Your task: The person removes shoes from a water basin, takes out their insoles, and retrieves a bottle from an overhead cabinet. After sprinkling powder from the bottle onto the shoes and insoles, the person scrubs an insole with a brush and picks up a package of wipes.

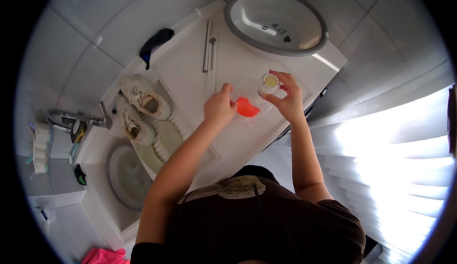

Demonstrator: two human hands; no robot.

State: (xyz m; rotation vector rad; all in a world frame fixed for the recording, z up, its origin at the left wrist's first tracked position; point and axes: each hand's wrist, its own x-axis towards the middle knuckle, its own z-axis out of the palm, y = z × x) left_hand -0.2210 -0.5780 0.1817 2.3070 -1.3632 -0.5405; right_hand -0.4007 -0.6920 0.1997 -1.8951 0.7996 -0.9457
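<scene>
In my right hand (289, 97) is a small round white container (270, 82) with a pale yellow top, gripped between thumb and fingers. My left hand (220, 106) is closed, its fingertips at the edge of a thin clear plastic bag (249, 87) that spreads over the counter. A bright red-orange patch (247, 107) shows at the bag beside the left fingertips; whether it is printed on the bag or inside it I cannot tell. Both hands are above the white counter (185, 69), with the container to the right of the red patch.
A grey-rimmed basin (322, 45) stands at the back of the counter. White shoes (143, 102) and insoles (169, 138) lie to the left, near a chrome faucet (97, 120). Another basin (112, 161) sits in the sink. A dark cloth (157, 42) rests by the wall.
</scene>
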